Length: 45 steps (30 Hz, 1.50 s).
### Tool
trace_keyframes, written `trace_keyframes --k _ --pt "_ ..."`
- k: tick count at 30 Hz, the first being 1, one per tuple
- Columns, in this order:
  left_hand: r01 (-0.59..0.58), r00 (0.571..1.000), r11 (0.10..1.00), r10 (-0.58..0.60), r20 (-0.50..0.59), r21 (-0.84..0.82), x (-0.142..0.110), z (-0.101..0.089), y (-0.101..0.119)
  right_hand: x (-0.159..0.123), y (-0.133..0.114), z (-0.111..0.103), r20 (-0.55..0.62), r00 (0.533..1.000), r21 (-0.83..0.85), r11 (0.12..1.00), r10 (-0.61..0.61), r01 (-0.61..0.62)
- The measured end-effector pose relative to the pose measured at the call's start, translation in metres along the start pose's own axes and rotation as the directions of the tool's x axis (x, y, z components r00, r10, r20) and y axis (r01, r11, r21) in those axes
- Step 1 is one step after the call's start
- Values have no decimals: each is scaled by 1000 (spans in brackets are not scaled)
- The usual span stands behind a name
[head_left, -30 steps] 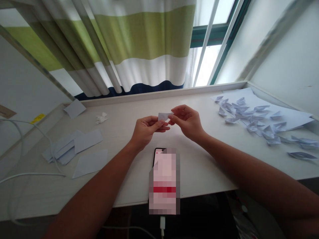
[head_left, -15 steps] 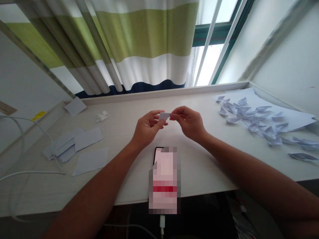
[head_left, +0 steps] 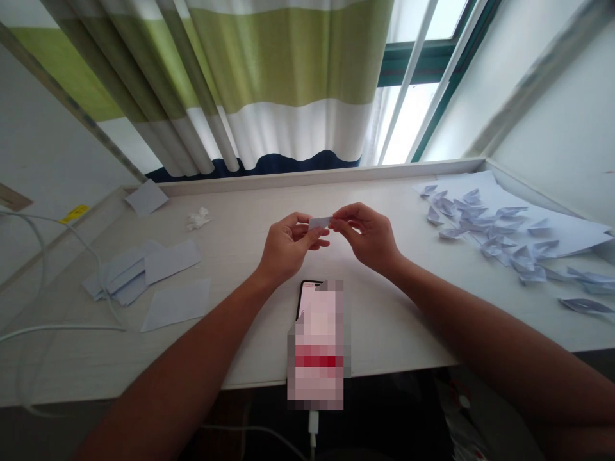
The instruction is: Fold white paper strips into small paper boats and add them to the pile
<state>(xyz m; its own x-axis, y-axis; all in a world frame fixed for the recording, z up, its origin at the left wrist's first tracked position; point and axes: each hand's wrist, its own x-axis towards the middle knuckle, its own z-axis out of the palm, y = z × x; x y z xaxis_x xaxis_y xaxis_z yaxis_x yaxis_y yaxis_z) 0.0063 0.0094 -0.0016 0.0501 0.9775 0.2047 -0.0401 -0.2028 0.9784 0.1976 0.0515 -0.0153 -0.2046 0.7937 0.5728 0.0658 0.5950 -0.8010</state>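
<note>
A small folded piece of white paper [head_left: 319, 223] is held up between my two hands, above the middle of the desk. My left hand [head_left: 288, 246] pinches its left part between thumb and fingers, with the lower fingers reaching out beneath it. At the paper's right end, the thumb and index finger of my right hand [head_left: 366, 234] close on the corner. Which fold the paper has is too small to tell. Just below the hands lies a phone [head_left: 319, 339], its screen blurred out.
Several folded paper boats [head_left: 494, 224] lie on and around larger white sheets [head_left: 562, 221] at the right. Paper pieces [head_left: 173, 261] are at the left, near a crumpled paper [head_left: 198, 219] and a white cable [head_left: 62, 328]. A raised rim [head_left: 307, 177] borders the desk's back.
Both hands keep their hold on the paper, which has tilted slightly and looks a little narrower. The left lower fingers have stretched further right. The whole view has shifted a little.
</note>
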Motion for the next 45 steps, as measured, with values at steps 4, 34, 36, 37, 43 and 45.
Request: trace_keyframes --k 4,34,36,37,43,45 --pt "-7 999 1000 6 33 25 -1 0 1 0 0 0 29 1000 24 1000 12 -12" --pt "-8 998 996 4 55 84 -2 1 3 3 -12 5 59 987 246 956 153 -162" --pt "-19 998 997 15 54 74 -2 1 3 3 -12 5 45 987 212 964 153 -159" --pt "-23 998 998 19 54 65 -2 1 3 3 -12 4 40 986 202 965 160 -164" --pt "-22 999 999 20 43 48 0 0 3 5 -9 1 181 946 317 895 267 -313" --pt "-23 999 997 19 50 79 -1 -1 4 6 -7 -1 256 909 380 831 329 -407"
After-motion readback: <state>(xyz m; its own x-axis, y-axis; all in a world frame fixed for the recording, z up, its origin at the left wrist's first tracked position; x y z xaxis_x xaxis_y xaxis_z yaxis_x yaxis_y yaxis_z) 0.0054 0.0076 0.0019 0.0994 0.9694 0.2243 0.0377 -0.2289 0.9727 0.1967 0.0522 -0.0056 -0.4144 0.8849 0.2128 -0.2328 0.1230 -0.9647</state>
